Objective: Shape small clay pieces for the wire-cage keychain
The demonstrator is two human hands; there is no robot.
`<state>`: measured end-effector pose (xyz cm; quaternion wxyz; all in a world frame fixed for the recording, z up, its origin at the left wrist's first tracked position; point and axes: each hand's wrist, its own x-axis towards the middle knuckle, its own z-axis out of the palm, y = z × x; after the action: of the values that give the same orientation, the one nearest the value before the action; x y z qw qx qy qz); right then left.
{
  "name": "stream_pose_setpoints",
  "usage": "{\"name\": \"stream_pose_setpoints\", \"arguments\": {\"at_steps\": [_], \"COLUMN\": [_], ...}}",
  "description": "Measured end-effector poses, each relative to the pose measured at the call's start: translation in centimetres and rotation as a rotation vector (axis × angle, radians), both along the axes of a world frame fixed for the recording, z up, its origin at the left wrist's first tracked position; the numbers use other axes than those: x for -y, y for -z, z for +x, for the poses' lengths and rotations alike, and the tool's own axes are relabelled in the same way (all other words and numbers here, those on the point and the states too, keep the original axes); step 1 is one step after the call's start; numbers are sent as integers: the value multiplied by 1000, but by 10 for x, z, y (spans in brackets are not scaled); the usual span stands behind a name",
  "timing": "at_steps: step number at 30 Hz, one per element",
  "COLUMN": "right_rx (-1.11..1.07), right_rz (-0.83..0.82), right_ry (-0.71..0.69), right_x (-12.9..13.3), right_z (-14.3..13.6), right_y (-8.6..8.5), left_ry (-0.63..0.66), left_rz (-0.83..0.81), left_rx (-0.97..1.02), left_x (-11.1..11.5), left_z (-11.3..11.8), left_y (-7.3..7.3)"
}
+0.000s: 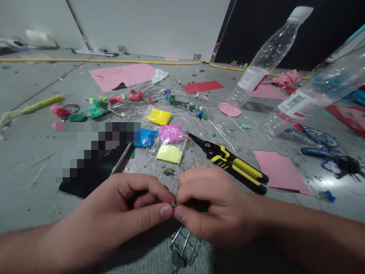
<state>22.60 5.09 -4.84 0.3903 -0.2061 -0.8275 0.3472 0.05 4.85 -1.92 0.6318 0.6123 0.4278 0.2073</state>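
My left hand and my right hand meet at their fingertips, thumb against forefinger on each. Between them they pinch a small grey-green bit of clay, mostly covered by the fingers. Just beneath, a thin metal wire frame shows, with a dark green lump at its lower end. Whether the frame joins the pinched bit is hidden. Beyond the fingertips lies a loose grey-green clay piece. Yellow-and-black pliers rest past my right hand, jaws pointing away to the left.
Bagged clay in yellow, pink, pale yellow and blue lies ahead. A dark tablet-like device is at left, partly pixelated. Two clear bottles stand right. Pink paper, clay scraps and a yellow cable litter the floor.
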Motion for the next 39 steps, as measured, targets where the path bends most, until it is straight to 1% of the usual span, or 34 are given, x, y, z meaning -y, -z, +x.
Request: {"name": "stream_pose_setpoints", "arguments": {"at_steps": [9, 17, 26, 31, 36, 39], "right_rx": [-29, -28, -72, -50, -47, -36], "right_rz": [8, 92, 108, 106, 122, 132], "right_ry": [-30, 27, 28, 43, 42, 72], "right_x": [-1, 1, 2, 1, 1, 1], "right_z": [0, -2, -4, -3, -2, -2], "right_y": [-1, 2, 5, 3, 2, 2], "left_ry": [-5, -15, 1, -26, -13, -29], "left_rz": [29, 18, 23, -24, -58, -88], "left_rx": [32, 53, 47, 81, 119, 154], "left_x": [0, 0, 1, 2, 3, 4], "left_z": [0, 1, -2, -1, -2, -2], "left_y": [1, 2, 4, 2, 2, 3]}}
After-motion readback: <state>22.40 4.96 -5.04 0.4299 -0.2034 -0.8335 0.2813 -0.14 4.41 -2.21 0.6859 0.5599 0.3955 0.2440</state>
